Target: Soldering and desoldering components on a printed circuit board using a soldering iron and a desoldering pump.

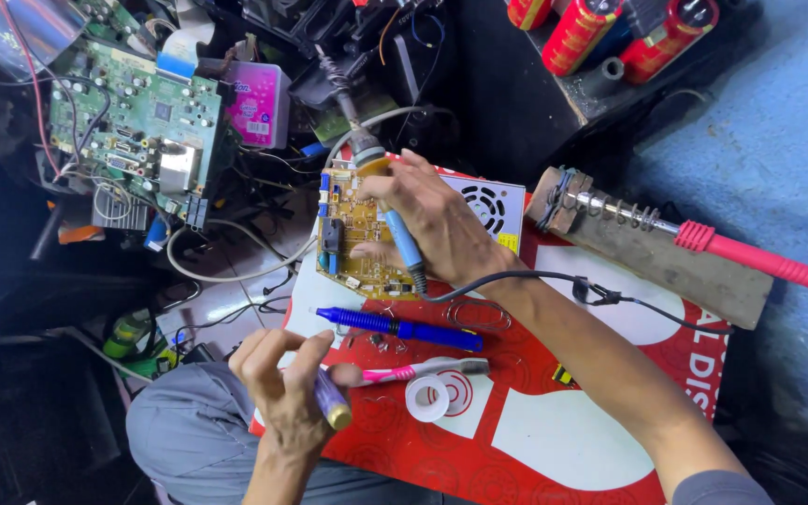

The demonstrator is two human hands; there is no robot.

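Over the yellow circuit board, the right hand grips a soldering iron; the left hand clasps a small tube.

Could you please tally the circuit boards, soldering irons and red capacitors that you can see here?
Circuit boards: 2, one green, one yellow.
Soldering irons: 2, one blue-handled in the right hand, one pink-handled on its stand.
Red capacitors: 3.
Total: 7.
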